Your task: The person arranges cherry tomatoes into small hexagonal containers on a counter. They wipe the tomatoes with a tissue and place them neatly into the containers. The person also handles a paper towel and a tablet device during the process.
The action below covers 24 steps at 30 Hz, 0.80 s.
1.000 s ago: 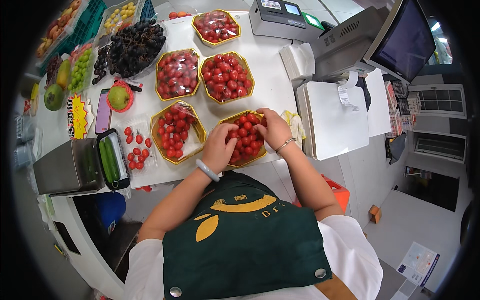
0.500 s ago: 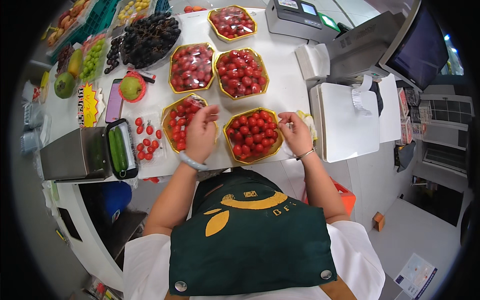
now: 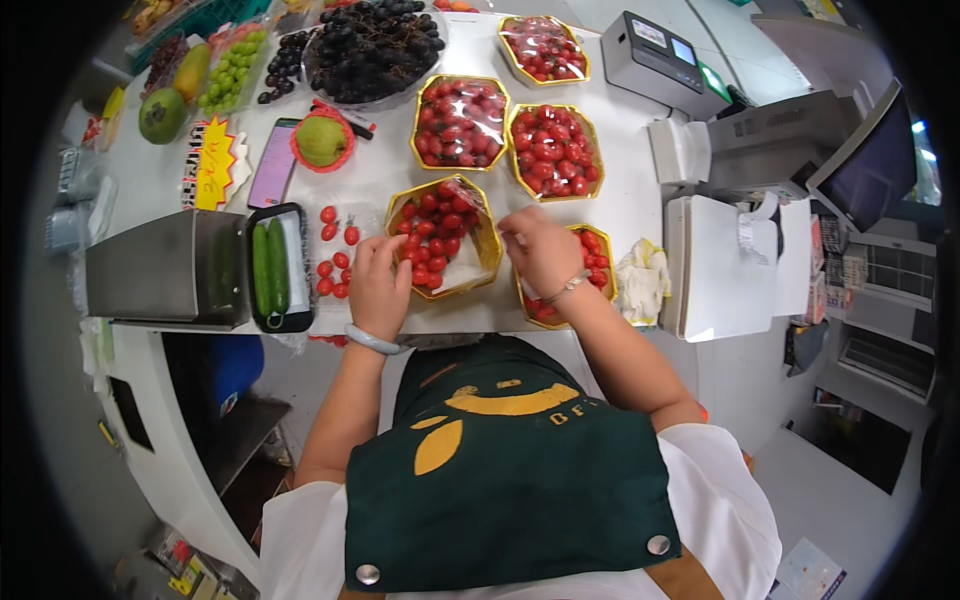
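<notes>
A gold-rimmed tray of cherry tomatoes (image 3: 436,228) sits between my hands, its tomatoes gathered to the left and back with pale lining bare at the lower right. My left hand (image 3: 380,292) is at its left edge, fingers stretched and slightly apart, beside several loose cherry tomatoes (image 3: 325,269) on a clear sheet. At the tray's right rim is my right hand (image 3: 545,252), its fingers bent and a little apart; whether they touch the rim I cannot tell. A second open tomato tray (image 3: 597,262) is partly hidden beneath my right hand and wrist.
Film-wrapped tomato trays (image 3: 460,122) stand behind. Dark grapes (image 3: 375,50), a green fruit in a red net (image 3: 322,138), a phone (image 3: 272,165) and packed cucumbers (image 3: 270,268) lie leftward. Rightward are a crumpled cloth (image 3: 643,280), a white board (image 3: 715,268) and a printer (image 3: 665,62).
The view has shifted, so the table's things appear farther right. My left hand has moved from over the left tray to its left edge; my right hand has come across to its right rim.
</notes>
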### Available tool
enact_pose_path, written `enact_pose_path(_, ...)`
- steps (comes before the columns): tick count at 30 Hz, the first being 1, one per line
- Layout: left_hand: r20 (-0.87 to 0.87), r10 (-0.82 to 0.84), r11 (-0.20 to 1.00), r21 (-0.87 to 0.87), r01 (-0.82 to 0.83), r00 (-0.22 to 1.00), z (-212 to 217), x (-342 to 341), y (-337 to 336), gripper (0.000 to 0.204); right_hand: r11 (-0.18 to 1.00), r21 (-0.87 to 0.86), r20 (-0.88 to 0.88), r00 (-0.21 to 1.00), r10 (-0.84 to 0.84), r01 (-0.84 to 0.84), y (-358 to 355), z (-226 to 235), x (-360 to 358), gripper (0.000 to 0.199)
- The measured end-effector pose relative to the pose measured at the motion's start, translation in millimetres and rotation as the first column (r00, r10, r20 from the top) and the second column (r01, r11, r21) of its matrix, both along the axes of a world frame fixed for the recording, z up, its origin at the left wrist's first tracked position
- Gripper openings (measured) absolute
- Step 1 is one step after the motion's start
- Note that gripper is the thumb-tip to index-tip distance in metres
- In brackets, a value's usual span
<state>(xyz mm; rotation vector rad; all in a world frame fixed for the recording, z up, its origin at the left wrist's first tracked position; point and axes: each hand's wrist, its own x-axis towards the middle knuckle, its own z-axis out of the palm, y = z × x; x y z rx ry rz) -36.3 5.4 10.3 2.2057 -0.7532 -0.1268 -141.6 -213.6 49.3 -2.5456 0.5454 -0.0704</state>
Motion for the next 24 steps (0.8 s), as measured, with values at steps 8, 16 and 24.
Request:
enact_pose_path(8, -0.328, -0.229, 0.940, -0.318, 0.121, 0.916, 10.2, -1.3, -39.7, 0.022, 0.986, 0.038, -0.172, 0.973, -0.154, 0.162, -61.6, -2.6, -62.4, 0.020)
enact_pose_path(16, -0.343, -0.366, 0.912, -0.317, 0.261, 0.865, 20.9, -23.5, -50.7, 0.024, 0.978, 0.044, -0.256, 0.949, -0.184, 0.202, -21.1, 3.4, -30.8, 0.031)
enact_pose_path(24, -0.296, -0.058, 0.990, -0.143, 0.016, 0.954, 23.1, 5.2, 28.1, 0.024, 0.929, 0.339, -0.046, 0.984, 0.171, -0.145, 38.2, 4.4, 13.6, 0.019)
